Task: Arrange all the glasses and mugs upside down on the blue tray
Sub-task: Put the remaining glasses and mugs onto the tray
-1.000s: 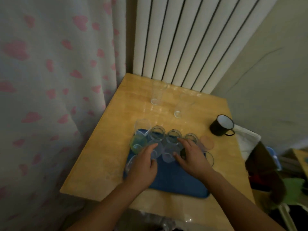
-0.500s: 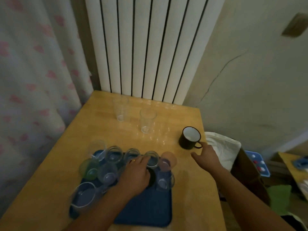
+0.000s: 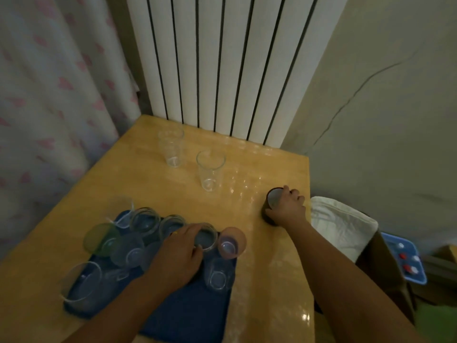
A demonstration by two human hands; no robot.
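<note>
The right hand [image 3: 286, 209] is clamped around the dark mug [image 3: 270, 206] near the right edge of the table [image 3: 138, 184], well apart from the blue tray [image 3: 190, 310]. To do this step well, the grip should stay firm around the mug's wall while it is lifted, inverted in the air, and lowered rim-down into a free spot without knocking its neighbours. The left hand [image 3: 178, 253] rests with loosely curved fingers on the glasses crowded on the tray; whether it grasps one cannot be told. The mug is short, dark outside and pale inside, standing mouth-up. Two clear glasses [image 3: 210, 172] stand upright farther back on the table.
</note>
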